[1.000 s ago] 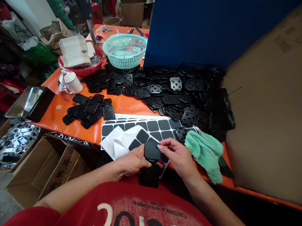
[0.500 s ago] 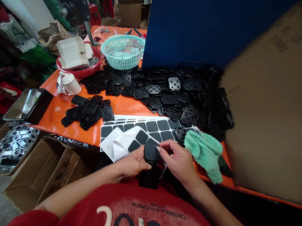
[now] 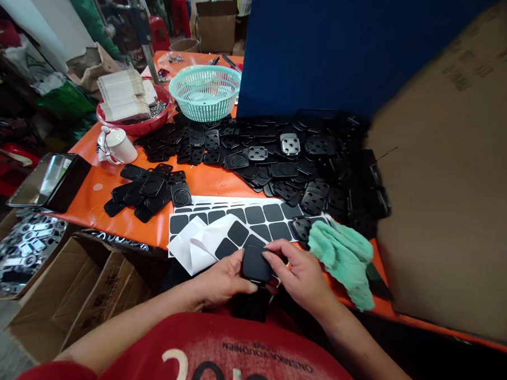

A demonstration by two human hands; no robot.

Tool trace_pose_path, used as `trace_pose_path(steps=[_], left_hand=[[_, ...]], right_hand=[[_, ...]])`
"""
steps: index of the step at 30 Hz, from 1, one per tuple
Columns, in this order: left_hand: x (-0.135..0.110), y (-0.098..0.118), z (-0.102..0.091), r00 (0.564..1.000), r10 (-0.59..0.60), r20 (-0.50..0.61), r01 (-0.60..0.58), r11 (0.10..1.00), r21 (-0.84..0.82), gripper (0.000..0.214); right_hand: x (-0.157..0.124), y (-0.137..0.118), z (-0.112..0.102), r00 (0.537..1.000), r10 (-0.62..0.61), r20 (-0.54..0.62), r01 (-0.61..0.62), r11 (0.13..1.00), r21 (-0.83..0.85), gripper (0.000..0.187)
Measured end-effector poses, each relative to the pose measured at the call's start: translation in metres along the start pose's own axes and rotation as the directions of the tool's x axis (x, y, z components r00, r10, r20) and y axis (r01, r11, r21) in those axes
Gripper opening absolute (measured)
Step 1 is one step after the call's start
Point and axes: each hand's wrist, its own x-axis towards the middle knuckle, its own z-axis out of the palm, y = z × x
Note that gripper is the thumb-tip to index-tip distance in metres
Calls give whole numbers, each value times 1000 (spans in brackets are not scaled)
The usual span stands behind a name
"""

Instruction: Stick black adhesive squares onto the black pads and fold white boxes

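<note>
A black plate with rounded corners [image 3: 255, 264] is held between my two hands, its smooth face turned up. My left hand [image 3: 224, 278] is closed on its left side, thumb along the lower edge. With thumb and fingers, my right hand [image 3: 297, 269] pinches the plate's upper right edge. Just beyond lie white sheets of black rounded-square stickers [image 3: 273, 212]; the top one has a curled white backing [image 3: 201, 242]. To the right, a green cloth [image 3: 343, 259] touches a holed black plate [image 3: 301, 228].
A large heap of black plates [image 3: 282, 169] spreads behind the sheets, and a smaller pile [image 3: 150, 189] lies left. Around them are a mint basket [image 3: 207, 91], white mug [image 3: 117, 144], red basin [image 3: 137, 128] and phone [image 3: 43, 179]. A cardboard box [image 3: 456, 203] walls the right.
The view has shifted slightly. The plate has tipped a little between my hands, and both still grip it. Things on the table have not moved.
</note>
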Motion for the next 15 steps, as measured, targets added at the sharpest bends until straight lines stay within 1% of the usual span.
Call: trace_pose_path(steps=[3, 4, 6, 8, 9, 10, 11, 12, 13, 14, 15], left_hand=[[2, -1, 7, 979, 37, -200, -34, 999, 19, 46], [3, 0, 9, 970, 45, -239, -38, 999, 36, 46], [3, 6, 12, 959, 64, -277, -42, 996, 83, 46], [-4, 21, 11, 940, 90, -329, -43, 988, 149, 45], [-10, 33, 9, 921, 115, -372, -45, 981, 190, 44], [-20, 46, 4, 893, 145, -427, -43, 970, 238, 43], [-32, 62, -2, 852, 190, -488, -45, 955, 292, 43], [-47, 78, -10, 786, 247, -567, -45, 937, 346, 45], [-64, 94, -19, 701, 311, -641, -35, 914, 405, 46], [-83, 110, -30, 585, 383, -715, -12, 886, 464, 47], [-103, 123, -42, 455, 456, -765, 36, 849, 528, 47]], right_hand=[[1, -7, 8, 997, -75, -30, 74, 997, -23, 16], [2, -8, 11, 997, -76, -29, 76, 997, 3, 17], [6, -8, 15, 998, -57, -1, 57, 994, 93, 22], [10, -3, 15, 999, -37, 23, 33, 986, 164, 28], [13, 1, 13, 999, -29, 18, 26, 985, 172, 29], [15, 5, 11, 1000, -22, -6, 22, 987, 161, 30], [17, 11, 8, 999, -9, -39, 14, 991, 135, 31], [19, 16, 5, 998, 5, -69, 3, 994, 106, 30], [20, 22, 2, 996, 17, -90, -10, 997, 81, 30], [21, 28, 0, 994, 27, -103, -21, 998, 61, 29], [21, 33, -2, 994, 35, -108, -31, 999, 43, 29]])
